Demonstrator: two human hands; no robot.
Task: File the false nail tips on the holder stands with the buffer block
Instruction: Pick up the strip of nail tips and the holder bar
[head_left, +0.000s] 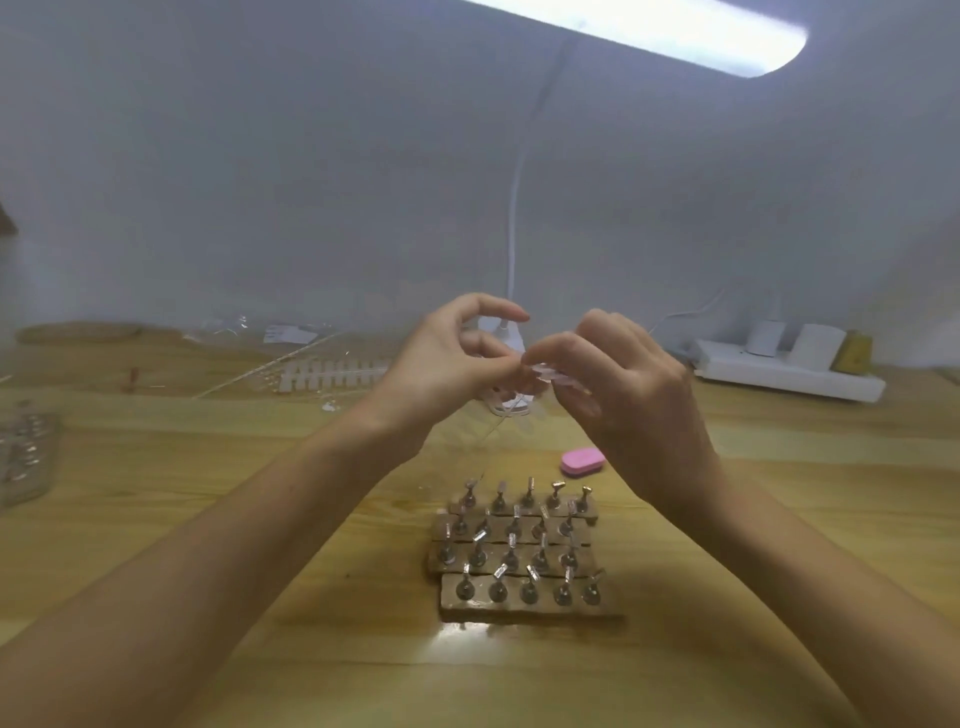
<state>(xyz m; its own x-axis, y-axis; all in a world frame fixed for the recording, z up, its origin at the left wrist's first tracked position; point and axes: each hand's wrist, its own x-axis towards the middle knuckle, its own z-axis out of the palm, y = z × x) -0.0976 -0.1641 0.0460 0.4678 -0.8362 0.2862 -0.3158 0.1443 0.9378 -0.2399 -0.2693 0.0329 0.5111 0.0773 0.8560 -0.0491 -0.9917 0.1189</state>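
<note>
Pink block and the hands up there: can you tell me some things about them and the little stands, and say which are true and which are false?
1. The pink buffer block lies on the table, and no hand touches it. True.
2. The left hand and the right hand both pinch a clear strip above the table. True.
3. The holder stands lie scattered all over the table. False: they stand upright in four rows, below the hands.
4. The lamp overhead is off. False: it is lit.
5. The right hand rubs the block on a stand. False: the block lies alone.
</note>
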